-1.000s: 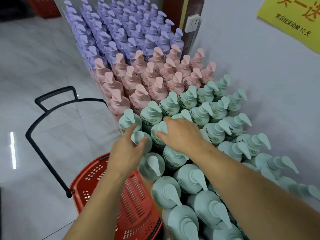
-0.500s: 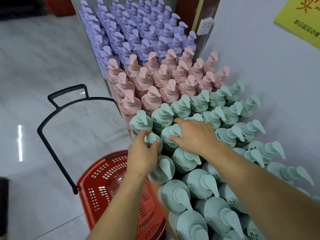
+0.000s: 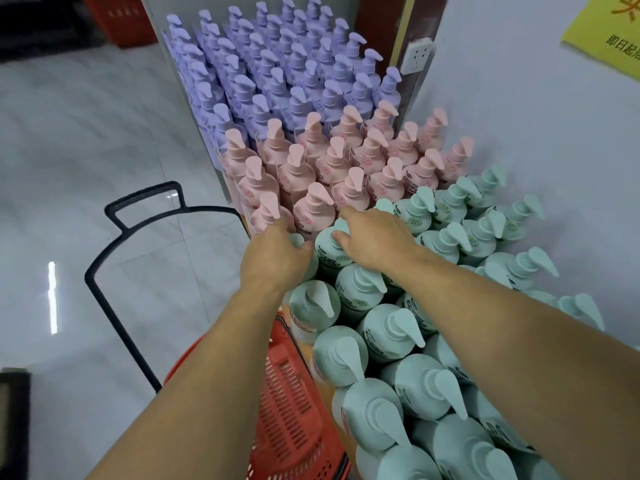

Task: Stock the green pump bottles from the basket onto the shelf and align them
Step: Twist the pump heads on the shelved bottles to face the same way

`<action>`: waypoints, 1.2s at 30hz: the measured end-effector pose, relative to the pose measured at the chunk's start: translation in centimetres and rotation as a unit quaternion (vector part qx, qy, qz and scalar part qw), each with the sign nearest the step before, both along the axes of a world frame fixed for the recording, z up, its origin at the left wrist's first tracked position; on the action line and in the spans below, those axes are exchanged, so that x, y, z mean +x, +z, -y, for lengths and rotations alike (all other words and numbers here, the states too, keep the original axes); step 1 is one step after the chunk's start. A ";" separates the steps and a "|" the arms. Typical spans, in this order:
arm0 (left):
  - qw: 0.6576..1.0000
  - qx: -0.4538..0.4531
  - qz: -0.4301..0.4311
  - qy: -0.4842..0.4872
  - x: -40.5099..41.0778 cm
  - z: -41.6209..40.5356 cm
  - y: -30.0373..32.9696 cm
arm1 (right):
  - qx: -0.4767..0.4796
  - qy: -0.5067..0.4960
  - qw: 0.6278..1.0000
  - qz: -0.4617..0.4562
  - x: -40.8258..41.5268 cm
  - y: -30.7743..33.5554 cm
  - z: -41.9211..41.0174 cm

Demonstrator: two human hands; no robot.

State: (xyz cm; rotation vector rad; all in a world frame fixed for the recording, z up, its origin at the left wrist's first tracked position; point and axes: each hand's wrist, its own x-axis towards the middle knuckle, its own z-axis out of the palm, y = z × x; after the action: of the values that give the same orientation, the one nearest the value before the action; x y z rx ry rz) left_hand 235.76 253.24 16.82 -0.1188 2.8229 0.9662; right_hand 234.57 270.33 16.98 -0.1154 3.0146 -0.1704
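Several rows of green pump bottles (image 3: 391, 330) stand on the shelf along the white wall. My left hand (image 3: 273, 254) is closed over the pump top of the front-edge green bottle (image 3: 297, 241), right beside the pink ones. My right hand (image 3: 374, 237) grips the pump head of the neighbouring green bottle (image 3: 330, 252), its body showing below my fingers. The red basket (image 3: 294, 403) stands on the floor under my left forearm; its inside is mostly hidden and I see no bottles in it.
Pink pump bottles (image 3: 332, 168) fill the shelf beyond the green ones, with purple pump bottles (image 3: 284, 67) farther back. The basket's black handle (image 3: 138, 216) sticks up at the left over the glossy tiled floor. A wall socket (image 3: 417, 57) and a yellow notice (image 3: 609, 32) are on the wall.
Both hands have moved forward along the front rows, from bottles deeper in the green block to the green bottles next to the pink ones. The view has shifted with them.
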 end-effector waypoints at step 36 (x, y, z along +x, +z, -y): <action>0.975 0.194 -0.060 0.089 10.8 -0.3 -3.7 | -0.088 -0.097 0.991 0.027 -1.6 0.6 -7.7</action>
State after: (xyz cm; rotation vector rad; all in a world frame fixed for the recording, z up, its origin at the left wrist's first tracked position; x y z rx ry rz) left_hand 246.57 253.59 13.13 -0.2787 2.6976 1.5925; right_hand 232.99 278.03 17.54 0.1663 2.9477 -0.4516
